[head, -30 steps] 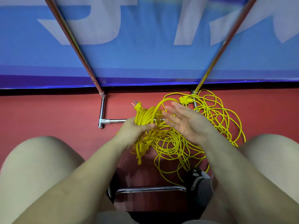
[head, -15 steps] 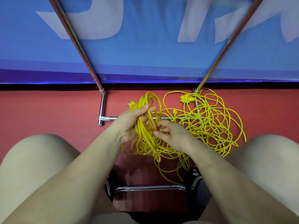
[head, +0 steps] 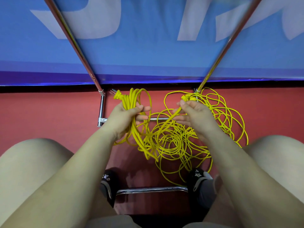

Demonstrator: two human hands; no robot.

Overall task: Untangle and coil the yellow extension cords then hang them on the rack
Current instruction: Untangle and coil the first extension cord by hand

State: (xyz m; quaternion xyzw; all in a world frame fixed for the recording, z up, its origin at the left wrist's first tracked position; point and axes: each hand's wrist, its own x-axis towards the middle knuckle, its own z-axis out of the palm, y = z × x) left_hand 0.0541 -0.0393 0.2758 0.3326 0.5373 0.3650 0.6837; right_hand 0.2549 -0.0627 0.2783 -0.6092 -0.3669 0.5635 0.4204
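Left hand clenched round coiled bundle of yellow cord, thumb across the strands, plug jutting just above the grip, loops hanging below the wrist. Between the 2 hands, chrome rack bar on red floor. Right hand pinching 1 strand running down-left into loose tangle, heaped beneath and right of that grip. Second plug just above right fingertips; touching or not, cannot tell.

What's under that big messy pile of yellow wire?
Under the tangled yellow cord you can see the red floor and a chrome rack bar crossing beneath its loops. Anything beneath the densest middle is covered.
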